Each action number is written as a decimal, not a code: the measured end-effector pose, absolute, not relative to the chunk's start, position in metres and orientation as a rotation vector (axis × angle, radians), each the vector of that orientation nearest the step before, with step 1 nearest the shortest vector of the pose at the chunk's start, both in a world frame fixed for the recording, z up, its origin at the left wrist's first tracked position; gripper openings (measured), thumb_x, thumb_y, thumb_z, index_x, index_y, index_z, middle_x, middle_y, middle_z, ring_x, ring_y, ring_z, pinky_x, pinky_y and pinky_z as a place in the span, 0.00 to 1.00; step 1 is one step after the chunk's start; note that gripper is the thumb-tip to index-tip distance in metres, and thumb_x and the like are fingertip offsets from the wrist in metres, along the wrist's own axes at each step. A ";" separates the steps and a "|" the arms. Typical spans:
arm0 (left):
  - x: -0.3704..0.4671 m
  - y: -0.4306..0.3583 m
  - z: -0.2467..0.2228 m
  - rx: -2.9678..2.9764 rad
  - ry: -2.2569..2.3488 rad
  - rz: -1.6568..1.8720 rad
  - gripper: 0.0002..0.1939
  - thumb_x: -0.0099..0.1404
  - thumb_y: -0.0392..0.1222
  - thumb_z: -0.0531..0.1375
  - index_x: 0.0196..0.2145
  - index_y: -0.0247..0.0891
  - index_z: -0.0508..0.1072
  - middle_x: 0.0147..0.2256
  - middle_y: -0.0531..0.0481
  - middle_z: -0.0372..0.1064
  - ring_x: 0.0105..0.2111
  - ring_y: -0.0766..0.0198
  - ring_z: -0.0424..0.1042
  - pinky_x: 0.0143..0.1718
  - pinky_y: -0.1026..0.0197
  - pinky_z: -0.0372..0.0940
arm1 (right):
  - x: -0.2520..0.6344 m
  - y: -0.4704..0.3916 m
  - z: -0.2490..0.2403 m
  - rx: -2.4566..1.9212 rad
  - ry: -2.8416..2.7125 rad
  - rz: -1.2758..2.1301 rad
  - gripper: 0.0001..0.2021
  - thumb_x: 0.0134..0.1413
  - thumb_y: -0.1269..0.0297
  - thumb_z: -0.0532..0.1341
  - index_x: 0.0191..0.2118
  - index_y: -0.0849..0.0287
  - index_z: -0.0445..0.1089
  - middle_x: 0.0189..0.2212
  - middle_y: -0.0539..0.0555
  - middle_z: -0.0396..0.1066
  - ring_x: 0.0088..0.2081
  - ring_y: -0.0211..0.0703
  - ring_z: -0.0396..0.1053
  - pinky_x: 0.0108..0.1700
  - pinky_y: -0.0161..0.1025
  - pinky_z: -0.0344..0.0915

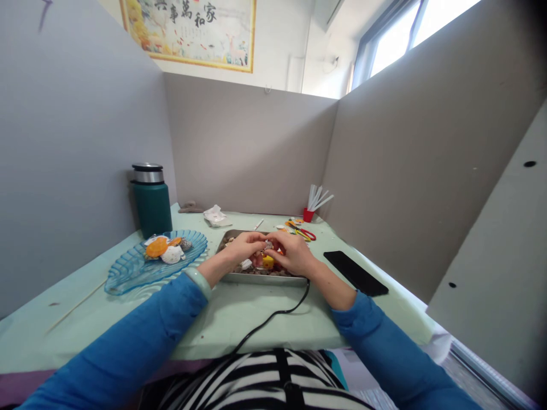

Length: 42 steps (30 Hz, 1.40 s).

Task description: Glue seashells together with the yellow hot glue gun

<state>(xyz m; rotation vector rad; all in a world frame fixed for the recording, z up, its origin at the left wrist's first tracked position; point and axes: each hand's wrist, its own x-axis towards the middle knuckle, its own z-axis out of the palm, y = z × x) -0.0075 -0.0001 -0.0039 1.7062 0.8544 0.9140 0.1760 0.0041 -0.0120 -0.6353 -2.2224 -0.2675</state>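
With our left hand and right hand, we are pinching a small pale piece between them, holding it over the metal tray, presumably so that anything slipping is landing inside.

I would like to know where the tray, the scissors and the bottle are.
Tray (265, 279), head view: on its near wall.
Scissors (302, 231), head view: on the handles.
Bottle (152, 208), head view: on its green body.
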 end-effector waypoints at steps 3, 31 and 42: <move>-0.007 0.000 -0.003 1.706 0.857 0.914 0.10 0.56 0.42 0.59 0.34 0.32 0.69 0.15 0.54 0.64 0.16 0.69 0.65 0.19 0.67 0.60 | 0.176 0.004 -0.012 -0.642 -2.221 -0.263 0.12 0.57 0.57 0.57 0.42 0.59 0.66 0.27 0.52 0.68 0.28 0.37 0.64 0.31 0.34 0.57; -0.007 0.000 -0.003 1.722 0.781 0.881 0.16 0.56 0.47 0.60 0.37 0.30 0.69 0.19 0.52 0.65 0.18 0.69 0.67 0.19 0.68 0.60 | 0.177 0.006 -0.013 -0.656 -2.210 -0.247 0.13 0.57 0.58 0.56 0.44 0.59 0.66 0.27 0.51 0.67 0.27 0.36 0.63 0.31 0.33 0.56; -0.007 -0.003 -0.001 1.666 0.805 0.903 0.13 0.54 0.43 0.60 0.34 0.31 0.69 0.18 0.52 0.66 0.17 0.69 0.66 0.19 0.68 0.61 | 0.178 0.007 -0.015 -0.657 -2.199 -0.208 0.14 0.58 0.57 0.56 0.45 0.59 0.66 0.26 0.51 0.67 0.26 0.36 0.63 0.30 0.33 0.57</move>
